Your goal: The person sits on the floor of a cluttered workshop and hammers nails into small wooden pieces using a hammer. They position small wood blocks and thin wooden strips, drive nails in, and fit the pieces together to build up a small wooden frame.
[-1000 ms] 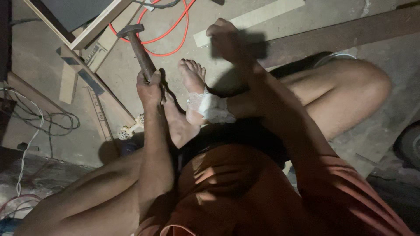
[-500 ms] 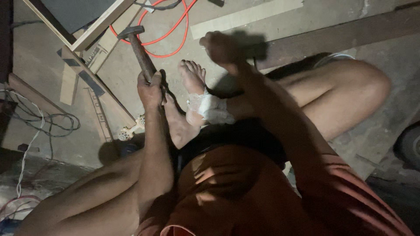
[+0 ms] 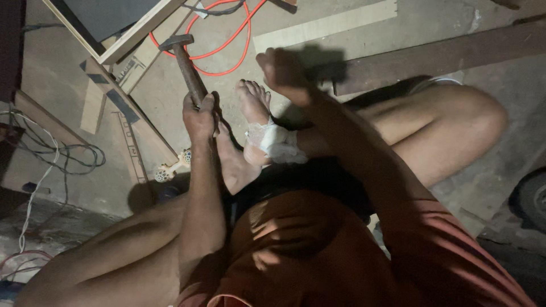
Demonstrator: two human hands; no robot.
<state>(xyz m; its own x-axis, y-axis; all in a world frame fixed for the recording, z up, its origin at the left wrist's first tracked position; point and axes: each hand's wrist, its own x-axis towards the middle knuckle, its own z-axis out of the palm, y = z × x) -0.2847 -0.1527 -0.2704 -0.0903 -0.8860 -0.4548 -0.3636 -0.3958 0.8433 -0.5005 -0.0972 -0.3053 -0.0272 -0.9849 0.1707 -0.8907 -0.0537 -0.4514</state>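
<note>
The left hand [image 3: 200, 116] is wrapped tightly around the wooden handle of a hammer [image 3: 185, 62], with the fingers pressed together around it, and the dark metal head points up toward 11 o'clock, above the floor. The right hand [image 3: 282, 73] is at about 12 o'clock from the knees, curled into a loose fist and blurred, so I cannot tell if it pinches something small or is only closed. It hangs close to the dark plank [image 3: 443, 54] that runs toward 2 o'clock. I think the main danger is the bare feet [image 3: 250, 122], which lie directly between the two hands; one of them carries a white bandage [image 3: 276, 141]. If the hammer comes down badly or slips from the grip, it can hit the toes or the fingers of the right hand, because the light is weak and a strong shadow covers the place near the plank. Around, an orange cable [image 3: 224, 42] makes loops on the floor at 12 o'clock, just behind the hammer head, and it can be struck or caught. A wooden frame [image 3: 139, 28] lies at 11 o'clock, thin wires [image 3: 62, 150] at 9 o'clock, and a pale strip of wood [image 3: 324, 25] at 1 o'clock.
</note>
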